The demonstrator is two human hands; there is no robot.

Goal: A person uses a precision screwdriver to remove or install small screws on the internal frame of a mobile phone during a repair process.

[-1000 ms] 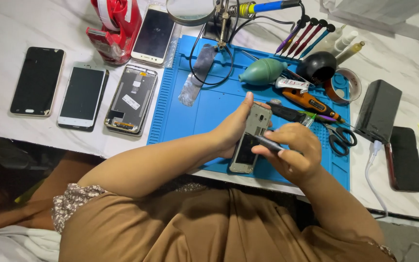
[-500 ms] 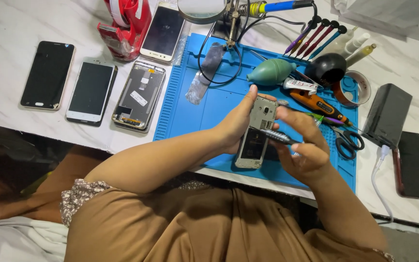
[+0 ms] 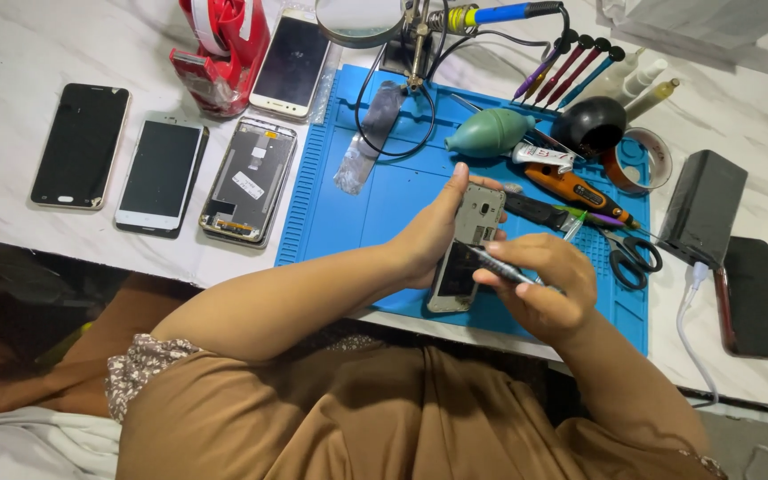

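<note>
My left hand [image 3: 430, 233] grips an opened silver phone [image 3: 468, 244], back cover off, above the front part of a blue work mat [image 3: 348, 204]. My right hand [image 3: 548, 280] holds a slim dark screwdriver [image 3: 495, 264], its tip resting on the phone's dark lower half. Both hands meet over the mat's near edge.
Left of the mat lie a black phone [image 3: 80, 146], a white-framed phone [image 3: 160, 173] and an open phone frame [image 3: 249, 180]. A red tape dispenser [image 3: 221, 44], another phone [image 3: 291, 64], a teal air blower [image 3: 489, 132], scissors [image 3: 628, 251], an orange tool [image 3: 571, 188] and a black box [image 3: 702, 207] surround the mat.
The view has shifted slightly. My hands with the phone and screwdriver sit a little higher over the mat; the screwdriver tip stays on the phone.
</note>
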